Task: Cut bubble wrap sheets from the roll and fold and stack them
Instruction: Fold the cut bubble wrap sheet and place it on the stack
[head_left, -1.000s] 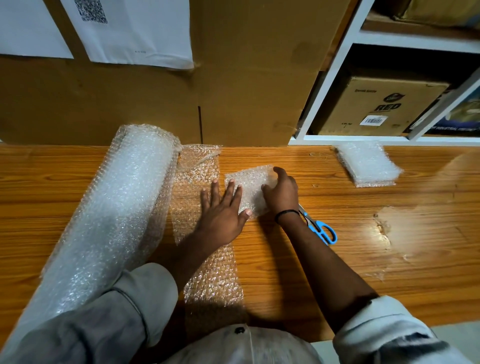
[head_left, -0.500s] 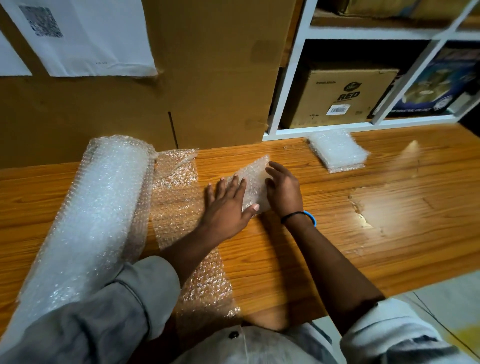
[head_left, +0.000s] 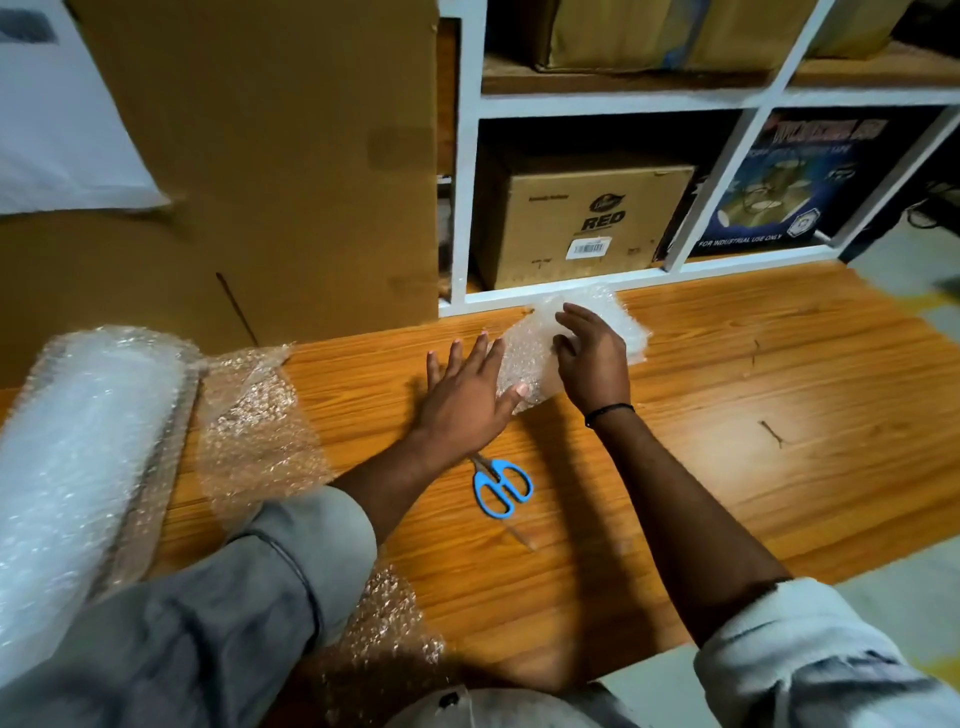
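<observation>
My right hand (head_left: 592, 358) grips a small folded bubble wrap sheet (head_left: 527, 364) by its right side, thumb and fingers curled onto it. My left hand (head_left: 467, 400) lies flat with straight fingers against the sheet's left edge. The sheet hangs over the near edge of a stack of folded sheets (head_left: 631, 327) by the shelf foot. The big bubble wrap roll (head_left: 88, 441) lies at the far left, with its loose end (head_left: 254, 415) spread over the wooden table (head_left: 727, 441). Blue-handled scissors (head_left: 501, 486) lie on the table below my left wrist.
A large cardboard panel (head_left: 285, 182) stands behind the table. To its right, a white shelf unit (head_left: 467, 208) holds a cardboard box (head_left: 587, 223) and a printed carton (head_left: 789, 187). The table's right edge drops to the floor (head_left: 909, 260).
Both hands have moved the folded sheet to the right, from beside the roll's loose end to the stack by the shelf. The scissors have come back into view.
</observation>
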